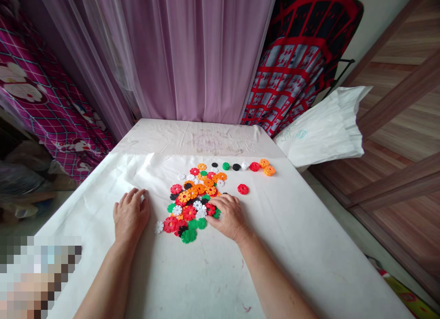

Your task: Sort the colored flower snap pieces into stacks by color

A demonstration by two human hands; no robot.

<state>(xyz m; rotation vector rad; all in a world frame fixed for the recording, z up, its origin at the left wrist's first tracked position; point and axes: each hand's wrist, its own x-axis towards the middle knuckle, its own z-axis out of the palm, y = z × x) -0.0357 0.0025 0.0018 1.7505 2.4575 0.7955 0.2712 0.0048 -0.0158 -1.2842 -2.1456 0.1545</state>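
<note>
A loose pile of snowflake building discs [189, 212] in red, orange, green, white and black lies mid-table. My right hand [229, 217] is at the pile's right edge, its thumb and fingers apart over red and green discs; no disc is visibly lifted. To the left of the pile, my left hand [130, 214] rests on the cloth with its fingers loosely stretched and nothing in them. Behind the right hand, a red disc [243, 189] lies on its own. Farther back runs a row of colour-sorted stacks, including a green stack [226, 166] and an orange stack [269, 171].
A white cloth [292, 245] covers the table. A white paper-like bag [326, 126] hangs over the right edge at the back. Purple curtains [206, 57] border the far side, and a wooden door [402, 140] stands on the right.
</note>
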